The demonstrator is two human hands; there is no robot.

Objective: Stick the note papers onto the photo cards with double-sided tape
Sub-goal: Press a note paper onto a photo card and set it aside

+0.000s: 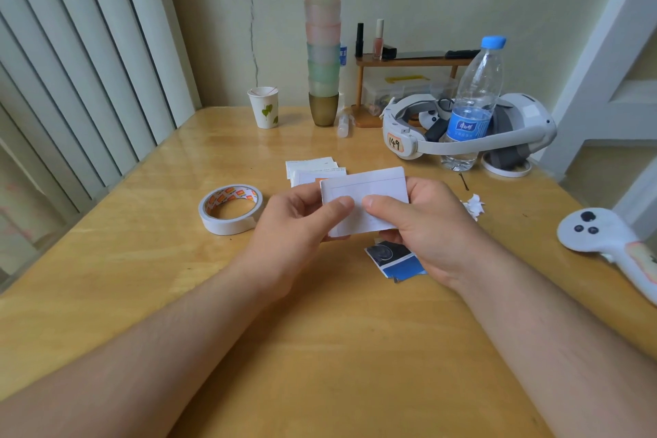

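Two hands, left and right, pinched one white card between thumbs and fingers above the table, its long axis running left-right. Tape roll lay just left, nearer the left hand; note papers lay beyond. Photo cards underneath were partly hidden; whether tape was on the held card could not be told.

A pale orange sticker on the side of the white headset carries the handwritten number "149" in black. The water bottle standing inside the headset band has a blue label with white script that looks Chinese, too small and blurred to read. The roll of tape on the desk shows orange and white printing on its inner core; no letters can be made out there.
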